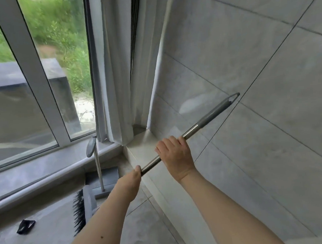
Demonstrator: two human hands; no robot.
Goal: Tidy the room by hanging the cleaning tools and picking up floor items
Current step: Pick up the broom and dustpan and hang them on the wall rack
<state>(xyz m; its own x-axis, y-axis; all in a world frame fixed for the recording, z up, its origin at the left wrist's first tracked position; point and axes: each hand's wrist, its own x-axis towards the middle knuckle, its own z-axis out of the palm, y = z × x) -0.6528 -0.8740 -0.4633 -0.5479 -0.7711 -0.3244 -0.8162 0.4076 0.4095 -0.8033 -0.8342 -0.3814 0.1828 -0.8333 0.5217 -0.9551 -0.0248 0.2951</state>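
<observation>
In the corner where the window (pixel 21 77) meets the tiled wall (pixel 266 77), both hands grip a broom handle (pixel 191 132) that slants up towards the wall. The left hand (pixel 131 182) curls round the metal shaft lower down, and the right hand (pixel 174 155) wraps it higher up, below the grey hanging end. The broom head (pixel 84 207) with black bristles hangs just above the floor (pixel 50 238), beside an upright dustpan (pixel 103 180). A small black item (pixel 25 226) lies on the floor, apart from both. A pale curtain (pixel 115 68) hangs in the corner.
</observation>
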